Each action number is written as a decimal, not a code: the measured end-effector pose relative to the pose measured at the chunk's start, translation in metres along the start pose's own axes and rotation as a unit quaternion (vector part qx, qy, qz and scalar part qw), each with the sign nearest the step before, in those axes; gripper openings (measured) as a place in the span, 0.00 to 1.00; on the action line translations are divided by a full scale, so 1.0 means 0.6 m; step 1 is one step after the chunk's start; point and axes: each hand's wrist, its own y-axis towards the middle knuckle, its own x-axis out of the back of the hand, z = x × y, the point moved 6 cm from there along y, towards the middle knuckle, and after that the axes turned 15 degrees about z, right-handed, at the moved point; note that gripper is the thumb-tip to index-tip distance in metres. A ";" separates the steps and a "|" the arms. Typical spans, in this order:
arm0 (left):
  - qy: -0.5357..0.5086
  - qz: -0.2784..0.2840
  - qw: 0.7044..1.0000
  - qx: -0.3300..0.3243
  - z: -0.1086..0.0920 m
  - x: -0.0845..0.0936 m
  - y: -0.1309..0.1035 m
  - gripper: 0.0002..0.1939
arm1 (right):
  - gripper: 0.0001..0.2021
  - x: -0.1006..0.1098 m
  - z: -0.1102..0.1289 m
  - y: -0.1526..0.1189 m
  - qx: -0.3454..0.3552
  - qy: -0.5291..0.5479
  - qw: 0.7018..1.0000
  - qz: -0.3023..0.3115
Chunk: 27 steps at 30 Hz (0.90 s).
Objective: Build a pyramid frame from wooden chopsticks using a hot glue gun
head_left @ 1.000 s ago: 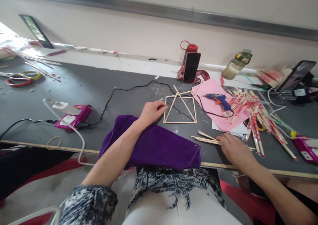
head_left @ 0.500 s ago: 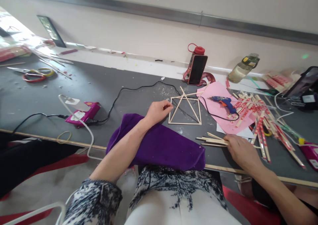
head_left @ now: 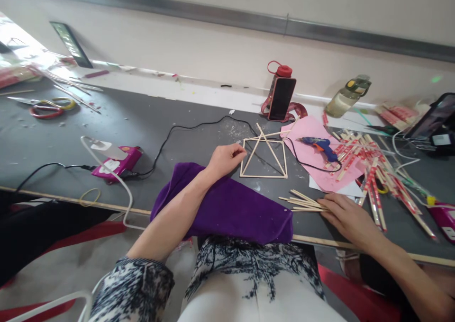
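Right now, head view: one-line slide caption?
Left hand by a stick frame, right hand at loose sticks, glue gun on pink paper.

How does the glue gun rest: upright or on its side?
On its side: the glue gun lies on pink paper, flank facing up.

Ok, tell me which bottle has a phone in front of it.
The red-capped bottle, the left one: a phone stands in front of it. The see-through bottle with the yellow-marked lid has none.
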 end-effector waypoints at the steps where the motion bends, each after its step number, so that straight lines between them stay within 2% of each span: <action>1: 0.001 0.001 1.000 -0.001 0.000 0.000 0.000 0.10 | 0.10 -0.002 -0.001 0.001 -0.003 -0.007 1.000 -0.004; 7: 0.004 0.002 1.000 0.002 0.000 -0.001 0.000 0.11 | 0.06 -0.013 0.002 0.007 -0.013 -0.079 0.997 -0.003; 11: 0.006 0.003 1.000 0.003 -0.001 0.000 0.000 0.12 | 0.11 -0.017 0.003 0.002 -0.008 -0.108 0.994 -0.011; 14: 0.005 0.003 1.000 0.001 -0.002 0.001 -0.001 0.11 | 0.14 -0.021 0.000 0.000 -0.018 -0.111 0.993 -0.023; 18: 0.006 0.004 1.000 0.003 -0.004 0.001 -0.002 0.11 | 0.10 -0.023 -0.006 0.000 -0.036 -0.084 0.995 -0.036; 23: -0.008 0.005 1.000 0.004 -0.005 0.003 -0.002 0.11 | 0.09 -0.006 -0.027 -0.007 -0.081 -0.053 0.992 -0.076; 27: -0.045 -0.007 0.999 -0.003 -0.021 0.011 -0.006 0.11 | 0.11 0.035 -0.041 -0.004 -0.151 0.008 0.984 -0.092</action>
